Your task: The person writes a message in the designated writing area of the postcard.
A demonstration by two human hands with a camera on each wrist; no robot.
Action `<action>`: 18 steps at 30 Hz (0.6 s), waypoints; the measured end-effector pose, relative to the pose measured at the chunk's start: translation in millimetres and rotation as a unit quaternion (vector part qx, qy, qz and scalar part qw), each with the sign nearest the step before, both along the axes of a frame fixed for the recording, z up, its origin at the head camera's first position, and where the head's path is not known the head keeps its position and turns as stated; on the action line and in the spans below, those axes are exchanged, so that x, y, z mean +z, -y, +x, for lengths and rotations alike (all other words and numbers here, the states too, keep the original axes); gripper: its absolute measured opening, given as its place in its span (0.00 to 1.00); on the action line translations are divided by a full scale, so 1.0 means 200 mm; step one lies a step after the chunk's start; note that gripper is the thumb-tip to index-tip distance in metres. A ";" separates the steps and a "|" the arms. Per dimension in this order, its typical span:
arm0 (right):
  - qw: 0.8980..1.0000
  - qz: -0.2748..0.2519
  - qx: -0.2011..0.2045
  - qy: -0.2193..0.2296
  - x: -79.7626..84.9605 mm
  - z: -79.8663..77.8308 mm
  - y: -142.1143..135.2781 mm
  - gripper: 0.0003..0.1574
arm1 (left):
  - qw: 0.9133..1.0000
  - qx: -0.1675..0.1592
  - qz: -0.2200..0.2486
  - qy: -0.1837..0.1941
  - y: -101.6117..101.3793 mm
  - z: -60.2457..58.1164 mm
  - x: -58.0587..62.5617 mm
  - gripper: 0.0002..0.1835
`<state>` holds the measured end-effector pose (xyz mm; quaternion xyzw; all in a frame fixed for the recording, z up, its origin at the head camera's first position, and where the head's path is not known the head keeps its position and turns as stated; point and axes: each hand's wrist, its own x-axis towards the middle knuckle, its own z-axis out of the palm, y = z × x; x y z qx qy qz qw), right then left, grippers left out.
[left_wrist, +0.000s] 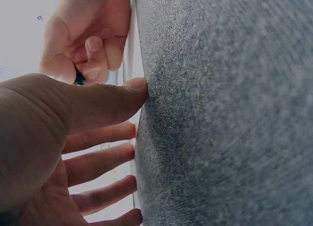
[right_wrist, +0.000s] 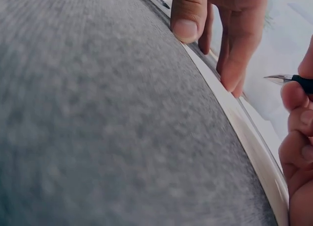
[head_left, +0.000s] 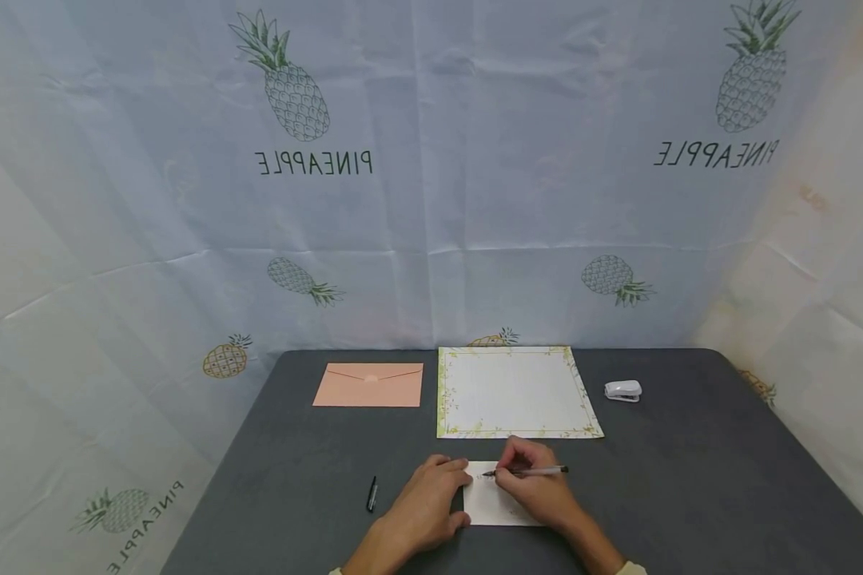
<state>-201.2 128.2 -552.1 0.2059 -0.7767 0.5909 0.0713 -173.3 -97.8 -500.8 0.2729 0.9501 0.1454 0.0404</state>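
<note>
My right hand [head_left: 537, 485] pinches a pen [head_left: 542, 471] above a small white card [head_left: 496, 511]. In the right wrist view, the pen's metal tip [right_wrist: 278, 79] juts out past the curled fingers. Short dark writing marks the card near its top left. With fingers spread and fairly straight, my left hand [head_left: 429, 501] rests along the card's left edge. The left wrist view has that thumb [left_wrist: 107, 101] and the fingertips touching the card's edge and tabletop. A black pen cap [head_left: 371, 493] lies to the left of my left hand.
Behind the card lies a large sheet with a floral border [head_left: 514, 391]. A peach envelope [head_left: 369, 385] is at the back left of the dark table [head_left: 280, 463], and a white stapler [head_left: 622, 390] at the back right. A pineapple-print curtain [head_left: 475, 200] hangs behind.
</note>
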 end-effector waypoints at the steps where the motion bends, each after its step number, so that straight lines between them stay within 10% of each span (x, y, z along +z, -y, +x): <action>1: 1.000 -0.002 0.004 0.006 0.00 0.00 0.00 0.19 | 1.000 0.001 0.000 0.001 0.00 0.00 0.00 0.25; 18: 0.996 0.086 0.021 -0.029 -0.02 0.02 0.03 0.23 | 1.000 0.002 -0.004 -0.010 0.00 0.01 0.00 0.25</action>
